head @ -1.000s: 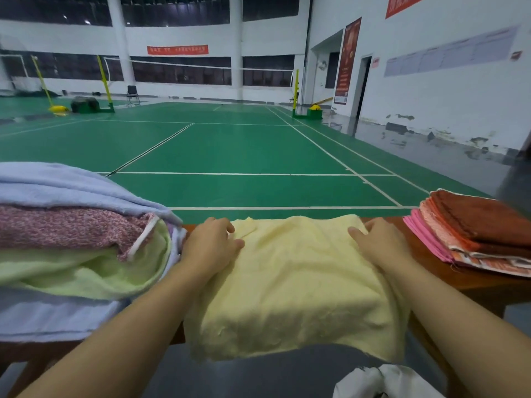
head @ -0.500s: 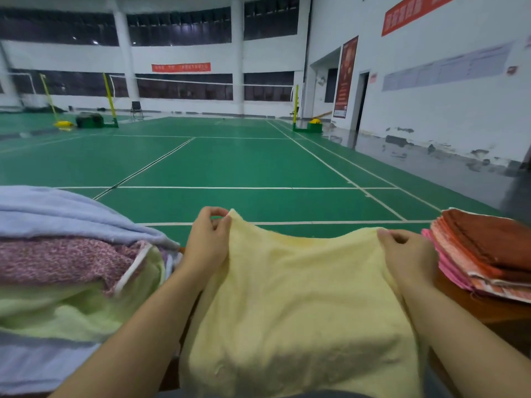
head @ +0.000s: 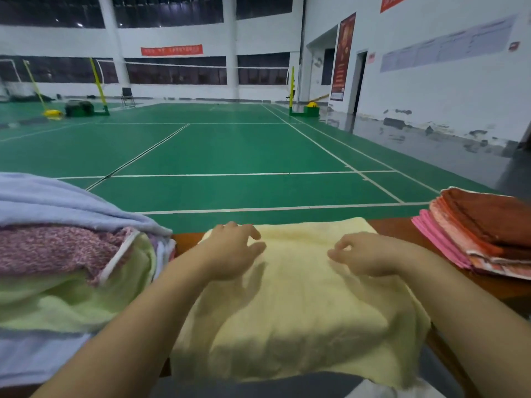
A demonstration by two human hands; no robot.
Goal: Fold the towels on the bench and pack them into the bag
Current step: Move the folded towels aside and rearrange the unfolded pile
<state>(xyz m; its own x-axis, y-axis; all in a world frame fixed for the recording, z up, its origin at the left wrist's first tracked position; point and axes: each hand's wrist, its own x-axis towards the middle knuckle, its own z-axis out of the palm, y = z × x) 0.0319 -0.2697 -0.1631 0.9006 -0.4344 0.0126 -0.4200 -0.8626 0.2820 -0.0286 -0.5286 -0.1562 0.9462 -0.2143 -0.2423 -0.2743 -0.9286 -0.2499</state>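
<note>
Towels are being folded one at a time: a pale yellow towel (head: 296,297) is being smoothed flat on the wooden bench (head: 393,225) under a loosely open left hand (head: 232,254) and right hand (head: 370,254), neither gripping it, while an unfolded heap (head: 66,254) is waiting left, a folded stack (head: 488,231) is lying right, and the bag is not being shown.

Brown wooden desk (head: 393,225) at edge of green court floor (head: 230,156). Yellow towel (head: 301,305) spread across desk's middle, near edge draped over front. Left: loose heap of towels (head: 66,268), lavender on top, pink knit and pale green beneath. Right: neat folded stack (head: 485,234), rust-brown on top, pink layers below. Bare wood showing between yellow towel and folded stack.
</note>
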